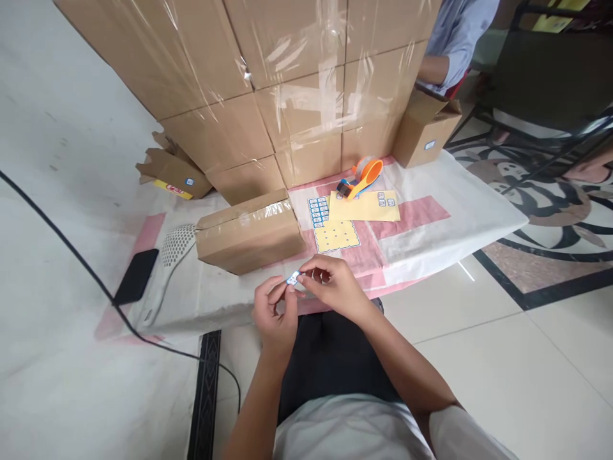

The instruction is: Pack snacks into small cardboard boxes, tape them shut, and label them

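A small blue-and-white sticker (293,278) is pinched between the fingertips of both hands, just above the table's front edge. My left hand (276,310) grips it from the left, thumb and fingers closed. From the right, my right hand (330,281) holds its other edge with thumb and forefinger. Behind the hands lie a sheet of similar blue stickers (317,211) and a yellow backing sheet (338,236). A yellow strip (373,207) bearing a few stickers overlaps them. On the left sits a closed, taped cardboard box (249,236).
An orange tape dispenser (368,172) rests on the yellow strip. Stacked cartons (301,108) rise behind. Open boxes stand at the right (424,134) and left (177,172). A white handheld fan (172,255), a black phone (136,276) and a cable (71,249) are at left. Another person's sleeve (467,45) shows.
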Tool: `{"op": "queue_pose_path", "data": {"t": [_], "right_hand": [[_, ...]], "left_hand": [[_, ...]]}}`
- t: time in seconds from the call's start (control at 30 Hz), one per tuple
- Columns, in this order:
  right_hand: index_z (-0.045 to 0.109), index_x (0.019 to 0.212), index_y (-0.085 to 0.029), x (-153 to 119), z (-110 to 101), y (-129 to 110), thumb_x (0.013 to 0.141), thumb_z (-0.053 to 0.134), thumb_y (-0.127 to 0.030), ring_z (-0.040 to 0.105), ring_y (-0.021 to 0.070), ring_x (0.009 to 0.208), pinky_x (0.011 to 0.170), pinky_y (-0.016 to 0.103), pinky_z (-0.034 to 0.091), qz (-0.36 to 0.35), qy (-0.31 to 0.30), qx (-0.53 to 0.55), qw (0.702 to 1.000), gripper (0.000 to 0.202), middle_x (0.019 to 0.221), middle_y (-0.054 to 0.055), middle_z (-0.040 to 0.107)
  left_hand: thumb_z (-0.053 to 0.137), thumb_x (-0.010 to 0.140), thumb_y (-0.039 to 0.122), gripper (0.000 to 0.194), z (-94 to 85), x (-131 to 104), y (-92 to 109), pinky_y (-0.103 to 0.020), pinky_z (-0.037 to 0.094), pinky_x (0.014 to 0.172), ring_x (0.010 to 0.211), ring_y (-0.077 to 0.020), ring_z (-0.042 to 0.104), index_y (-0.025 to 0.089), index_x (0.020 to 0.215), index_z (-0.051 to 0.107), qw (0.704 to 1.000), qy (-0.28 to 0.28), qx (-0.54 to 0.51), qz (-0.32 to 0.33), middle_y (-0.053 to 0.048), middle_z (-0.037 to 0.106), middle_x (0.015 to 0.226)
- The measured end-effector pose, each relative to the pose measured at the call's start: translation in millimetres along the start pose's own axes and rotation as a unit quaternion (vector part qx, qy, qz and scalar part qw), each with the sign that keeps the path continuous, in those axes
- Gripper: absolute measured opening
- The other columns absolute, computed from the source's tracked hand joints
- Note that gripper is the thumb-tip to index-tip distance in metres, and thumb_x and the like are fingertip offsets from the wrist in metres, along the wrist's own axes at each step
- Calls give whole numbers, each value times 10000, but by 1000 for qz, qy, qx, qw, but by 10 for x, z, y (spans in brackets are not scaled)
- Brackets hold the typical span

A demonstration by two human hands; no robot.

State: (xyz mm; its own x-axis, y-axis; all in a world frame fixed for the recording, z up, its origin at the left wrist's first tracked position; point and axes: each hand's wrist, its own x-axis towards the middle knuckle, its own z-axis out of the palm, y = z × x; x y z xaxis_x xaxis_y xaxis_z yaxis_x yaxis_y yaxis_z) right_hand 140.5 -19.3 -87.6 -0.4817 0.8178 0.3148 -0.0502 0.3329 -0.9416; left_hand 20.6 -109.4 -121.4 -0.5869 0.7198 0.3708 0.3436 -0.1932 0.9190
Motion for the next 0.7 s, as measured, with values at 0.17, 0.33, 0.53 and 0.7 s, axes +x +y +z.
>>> {"op": "queue_pose_path", "data": {"t": [0.17, 0.33, 0.53, 0.7], "right_hand": [[707, 840, -195, -63, -27, 23, 913, 635, -136, 507, 101, 663, 623, 250, 398, -54, 0, -5, 999, 119, 773, -15, 627], [618, 804, -195, -242, -14, 131, 907, 599, -132, 494, 102, 669, 625, 246, 400, -51, 28, 13, 998, 122, 755, -26, 562], [681, 1020, -197, -348, -22, 327, 864, 708, -266, 491, 100, 626, 590, 248, 401, 58, 36, 96, 993, 173, 758, -40, 590], [738, 858, -201, -335, 30, 405, 852, 748, -394, 647, 163, 798, 757, 308, 521, 110, 60, 273, 954, 193, 837, 21, 707]], "left_hand": [[728, 913, 407, 446, -29, -45, 49, -272, 604, 718, 708, -157, 753, 201, 1285, 592, 994, -16, -1, -105, -17, 782, 813], [749, 889, 435, 277, -28, -36, -26, -284, 603, 780, 837, -186, 762, 188, 1015, 750, 986, -89, 27, -135, -62, 802, 902], [805, 844, 393, 174, 117, -52, -93, -386, 556, 1037, 1213, -240, 677, 235, 914, 794, 988, -49, -67, -132, -79, 716, 1328], [834, 807, 420, 189, 308, -76, -102, -426, 522, 1087, 1256, -236, 618, 244, 870, 803, 975, -30, -143, -168, -72, 644, 1404]]}}
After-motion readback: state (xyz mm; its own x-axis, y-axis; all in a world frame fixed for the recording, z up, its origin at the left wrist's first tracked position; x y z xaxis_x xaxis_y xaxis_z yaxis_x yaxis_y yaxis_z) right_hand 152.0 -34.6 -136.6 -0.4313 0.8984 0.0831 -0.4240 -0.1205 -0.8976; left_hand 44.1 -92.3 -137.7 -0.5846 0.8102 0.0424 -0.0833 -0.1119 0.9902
